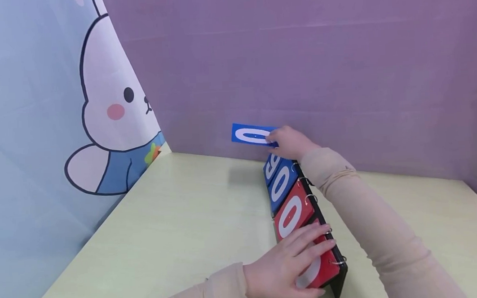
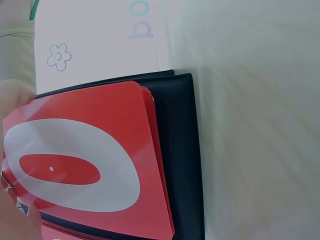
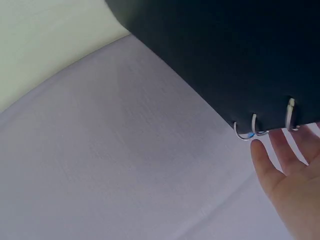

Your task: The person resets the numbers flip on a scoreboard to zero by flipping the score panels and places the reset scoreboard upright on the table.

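A tabletop flip scoreboard (image 1: pixel 342 274) with a black stand and metal rings runs away from me, carrying red and blue number cards. My right hand (image 1: pixel 290 141) pinches a blue card (image 1: pixel 246 134) with a white 0 at the far end, lifted off the face. Beneath it shows another blue card (image 1: pixel 273 169) with a partly covered white digit. My left hand (image 1: pixel 287 265) rests with fingers spread over the nearest red card (image 2: pixel 145 165), fingertips at the ringed edge. Between the hands lie a blue 0 card (image 1: pixel 283 187) and a red 0 card (image 1: pixel 292 213).
The scoreboard stands on a pale yellow table (image 1: pixel 166 238). A purple cloth backdrop (image 1: pixel 299 65) rises close behind its far end, and a light blue cloth with a cartoon rabbit (image 1: pixel 113 83) hangs at left. A white printed surface (image 2: pixel 100 45) lies beside the scoreboard's near end.
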A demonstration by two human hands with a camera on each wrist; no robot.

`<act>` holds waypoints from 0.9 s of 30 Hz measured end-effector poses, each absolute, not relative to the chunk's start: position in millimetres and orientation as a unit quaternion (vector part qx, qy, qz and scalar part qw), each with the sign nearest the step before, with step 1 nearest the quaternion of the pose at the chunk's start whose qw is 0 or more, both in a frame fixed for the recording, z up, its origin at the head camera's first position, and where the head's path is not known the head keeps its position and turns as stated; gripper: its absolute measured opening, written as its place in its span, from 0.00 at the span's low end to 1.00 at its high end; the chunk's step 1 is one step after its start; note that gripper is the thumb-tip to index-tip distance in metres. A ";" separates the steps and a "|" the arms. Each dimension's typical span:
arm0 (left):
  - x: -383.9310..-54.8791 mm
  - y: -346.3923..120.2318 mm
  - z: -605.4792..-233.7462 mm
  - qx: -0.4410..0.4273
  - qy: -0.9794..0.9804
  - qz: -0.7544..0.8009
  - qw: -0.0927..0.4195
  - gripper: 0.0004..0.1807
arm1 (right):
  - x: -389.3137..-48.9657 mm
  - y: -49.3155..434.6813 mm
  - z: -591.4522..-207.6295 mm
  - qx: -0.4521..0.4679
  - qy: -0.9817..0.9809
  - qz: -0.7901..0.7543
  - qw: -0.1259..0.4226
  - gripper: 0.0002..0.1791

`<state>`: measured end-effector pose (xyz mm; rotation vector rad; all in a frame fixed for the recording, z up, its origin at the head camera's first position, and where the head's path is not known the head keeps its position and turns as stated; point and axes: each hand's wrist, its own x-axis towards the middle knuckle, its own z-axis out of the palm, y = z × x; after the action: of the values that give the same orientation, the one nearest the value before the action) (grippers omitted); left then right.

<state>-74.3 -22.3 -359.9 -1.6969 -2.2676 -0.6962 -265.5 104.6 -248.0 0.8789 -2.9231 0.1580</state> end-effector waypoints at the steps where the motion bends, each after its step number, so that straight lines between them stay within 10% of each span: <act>1: -74.1 -22.3 -359.7 -0.578 -0.773 -0.237 0.112 0.45 | -266.0 105.8 -249.1 0.298 -0.952 0.047 0.050 0.20; 14: -73.0 -19.6 -362.0 -0.590 -0.756 -0.229 0.168 0.45 | -265.7 114.0 -259.8 0.297 -0.955 -0.019 0.003 0.11; 27: -73.5 -20.0 -361.2 -0.590 -0.758 -0.246 0.126 0.46 | -248.6 167.3 -270.2 0.185 -0.917 0.354 0.008 0.25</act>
<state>-73.5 -20.0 -361.2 -1.7195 -2.2087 -0.7174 -248.6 167.3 -270.2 0.5784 -2.8657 1.1056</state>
